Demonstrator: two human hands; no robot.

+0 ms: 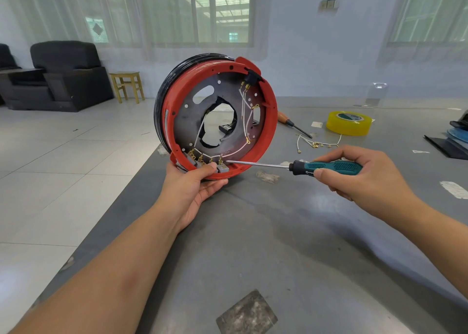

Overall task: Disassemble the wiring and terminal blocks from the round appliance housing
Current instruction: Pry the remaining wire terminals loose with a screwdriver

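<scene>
The left hand (195, 184) grips the housing (215, 115) by its near rim; the right hand (364, 174) grips a screwdriver (326, 167), tip at the terminal blocks (206, 162). Some wires (319, 143) lie freed on the table (278, 232) to the right — blocks and most wiring remain inside.

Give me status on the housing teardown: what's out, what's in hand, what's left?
Done: one loose bundle of white wires with brass terminals already lies on the grey table.
In hand: left hand holds the round red-and-black housing upright at its bottom edge; right hand aims the teal-handled screwdriver at the grey terminal blocks.
Left: those blocks and the white wiring inside remain attached.
</scene>
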